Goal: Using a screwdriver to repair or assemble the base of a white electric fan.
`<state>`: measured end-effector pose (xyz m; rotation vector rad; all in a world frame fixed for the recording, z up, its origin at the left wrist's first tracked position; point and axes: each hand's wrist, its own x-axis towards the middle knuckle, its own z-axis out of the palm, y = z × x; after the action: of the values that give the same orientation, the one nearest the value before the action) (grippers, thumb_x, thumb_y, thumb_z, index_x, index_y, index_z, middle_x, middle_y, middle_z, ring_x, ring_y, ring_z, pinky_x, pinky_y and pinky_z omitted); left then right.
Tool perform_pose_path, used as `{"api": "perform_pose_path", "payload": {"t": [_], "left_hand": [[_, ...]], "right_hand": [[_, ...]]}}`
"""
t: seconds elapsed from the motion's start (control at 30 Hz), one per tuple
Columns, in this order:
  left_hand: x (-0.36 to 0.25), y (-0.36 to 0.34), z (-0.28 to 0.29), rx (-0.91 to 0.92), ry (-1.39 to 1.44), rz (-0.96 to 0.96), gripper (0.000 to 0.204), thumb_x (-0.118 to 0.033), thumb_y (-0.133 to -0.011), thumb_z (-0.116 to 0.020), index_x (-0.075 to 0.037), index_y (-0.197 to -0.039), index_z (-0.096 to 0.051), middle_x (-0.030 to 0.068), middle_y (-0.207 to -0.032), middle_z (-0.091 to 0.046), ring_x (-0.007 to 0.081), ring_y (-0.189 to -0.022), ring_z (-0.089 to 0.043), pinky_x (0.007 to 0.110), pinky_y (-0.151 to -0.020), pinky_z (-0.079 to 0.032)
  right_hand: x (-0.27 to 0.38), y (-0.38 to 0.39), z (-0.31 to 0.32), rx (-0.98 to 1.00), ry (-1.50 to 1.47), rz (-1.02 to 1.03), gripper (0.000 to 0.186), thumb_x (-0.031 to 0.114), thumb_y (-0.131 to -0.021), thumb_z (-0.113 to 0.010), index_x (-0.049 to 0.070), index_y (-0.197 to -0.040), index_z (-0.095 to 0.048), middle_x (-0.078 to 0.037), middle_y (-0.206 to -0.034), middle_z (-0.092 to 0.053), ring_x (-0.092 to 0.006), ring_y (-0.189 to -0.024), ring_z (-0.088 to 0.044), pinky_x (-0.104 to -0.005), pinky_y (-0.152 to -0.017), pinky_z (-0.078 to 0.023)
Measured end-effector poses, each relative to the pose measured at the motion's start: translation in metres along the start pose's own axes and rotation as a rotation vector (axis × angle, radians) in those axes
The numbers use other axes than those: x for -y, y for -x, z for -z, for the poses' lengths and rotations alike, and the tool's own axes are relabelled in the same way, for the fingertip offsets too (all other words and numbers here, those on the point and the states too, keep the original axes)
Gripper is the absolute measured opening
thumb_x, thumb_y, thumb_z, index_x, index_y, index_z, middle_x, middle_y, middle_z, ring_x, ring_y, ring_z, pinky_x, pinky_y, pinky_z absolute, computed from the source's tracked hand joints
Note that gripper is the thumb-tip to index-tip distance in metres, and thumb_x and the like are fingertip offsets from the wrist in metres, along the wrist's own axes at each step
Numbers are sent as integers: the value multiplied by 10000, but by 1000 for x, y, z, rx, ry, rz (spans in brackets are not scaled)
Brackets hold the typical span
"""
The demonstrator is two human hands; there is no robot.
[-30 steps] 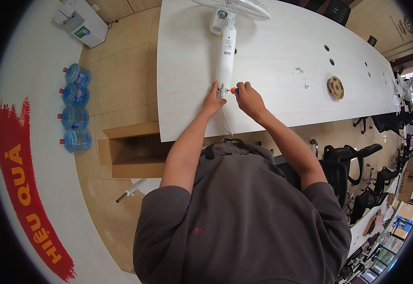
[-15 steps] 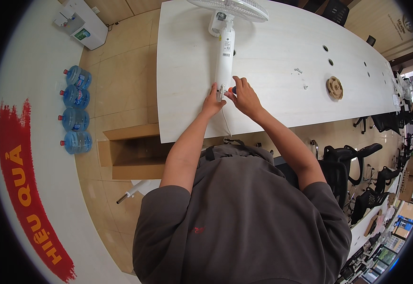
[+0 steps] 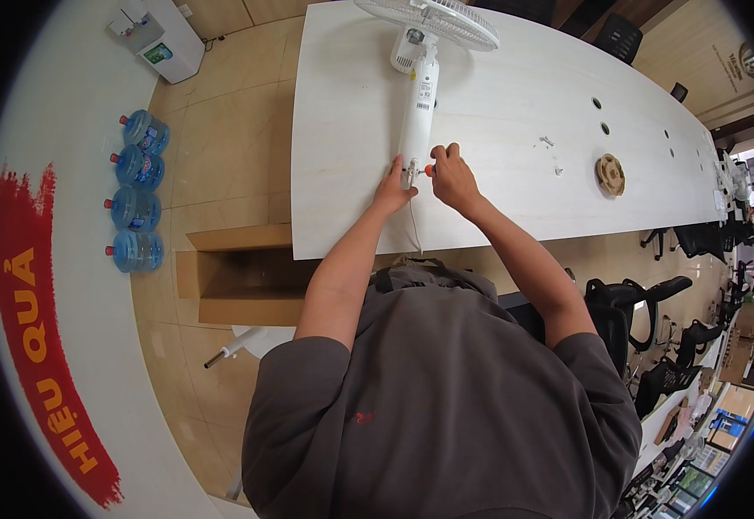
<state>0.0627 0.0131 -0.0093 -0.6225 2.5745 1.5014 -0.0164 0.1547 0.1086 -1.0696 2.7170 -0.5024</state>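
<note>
A white electric fan (image 3: pixel 417 121) lies on the white table, its round grille (image 3: pixel 463 24) at the far side and its column pointing toward me. My left hand (image 3: pixel 391 192) is closed around the near end of the column. From the right, my right hand (image 3: pixel 455 183) grips a screwdriver (image 3: pixel 429 171) with an orange-red part showing. Its tip points at the side of the column's end; whether it sits in a screw is too small to tell. A thin pale cord (image 3: pixel 417 232) runs from this end toward the table's near edge.
Small metal parts (image 3: pixel 547 141) and a round tan moulded piece (image 3: pixel 610 175) lie to the right on the table (image 3: pixel 515 95). An open cardboard box (image 3: pixel 243 311) stands at the left below the table edge, a white stand (image 3: pixel 237 344) near it. Water bottles (image 3: pixel 134 209) line the wall.
My right hand has curled more tightly around the screwdriver, which now points more squarely at the column's side. The whole view has shifted slightly; my left hand keeps its hold.
</note>
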Motion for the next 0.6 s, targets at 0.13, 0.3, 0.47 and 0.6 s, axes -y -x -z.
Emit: {"api": "perform_pose_path", "payload": {"t": [0.13, 0.3, 0.47, 0.6], "left_hand": [[0, 1, 2, 17, 2, 30, 1005, -246, -770, -694, -101, -1547, -74, 93, -1601, -194, 290, -1399, -356, 374, -1127, -334], [2, -1, -3, -18, 18, -6, 1003, -240, -767, -696, -106, -1547, -79, 95, -1600, -197, 292, -1394, -363, 377, -1127, -334], [3, -1, -2, -2, 4, 30, 1011, -245, -760, -696, -112, -1547, -76, 95, -1601, -193, 290, -1395, -361, 378, -1124, -338], [5, -1, -3, -8, 16, 8, 1017, -253, -757, -699, -112, -1547, -75, 98, -1599, -195, 293, -1394, -362, 380, -1122, -343]], "right_hand": [[7, 7, 7, -198, 13, 178, 474, 138, -799, -731, 7, -1168, -463, -261, -1108, -474, -429, -939, -583, -492, -759, -508], [-10, 1, -5, -123, -53, 108, 475, 111, -801, -707, 6, -1188, -452, -264, -1113, -464, -430, -958, -569, -487, -765, -514], [5, 4, 0, -403, 37, 325, 478, 135, -817, -720, 7, -1193, -454, -247, -1080, -477, -424, -885, -608, -483, -710, -534], [15, 4, 8, -24, -117, -128, 499, 120, -800, -737, 10, -1200, -459, -251, -1118, -458, -438, -939, -586, -472, -747, -528]]}}
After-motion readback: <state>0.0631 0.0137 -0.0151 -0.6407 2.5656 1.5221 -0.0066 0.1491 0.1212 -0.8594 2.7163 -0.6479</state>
